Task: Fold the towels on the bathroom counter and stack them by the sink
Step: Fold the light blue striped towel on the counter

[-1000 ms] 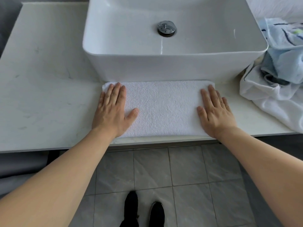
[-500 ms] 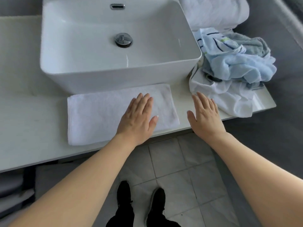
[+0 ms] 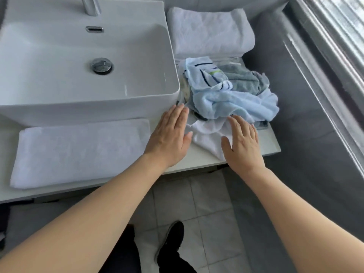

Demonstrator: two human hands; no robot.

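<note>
The bench (image 3: 199,160) runs left to right under my view, with the sink (image 3: 82,107) set on its left and middle part. In front of the sink a folded white towel (image 3: 78,150) lies flat, its long axis parallel to the bench's front edge; neither hand touches it. At the back right, beside the sink, a second folded white towel (image 3: 210,30) sits as what I judge to be the start of the stack. Between that towel and my hands lies the unfolded heap (image 3: 232,95): a pale blue towel (image 3: 236,105) on top, a striped one (image 3: 204,75) and a grey one (image 3: 242,77) behind it, and a white one (image 3: 208,134) underneath, spilling toward the front edge. The heap lies ahead and to the right of both hands, tight against the sink's right wall. My right hand (image 3: 242,142) is the nearer grip: fingers spread and straight, palm down over the white towel's front flap, fingertips at the edge of the blue one; I cannot tell whether it presses or hovers. My left hand (image 3: 171,134) is likewise flat and spread, holding nothing, over bare bench at the sink's front right corner, fingertips just at the heap's left fringe. I judge the next move to be lifting one towel from the heap, the right hand leading.
</note>
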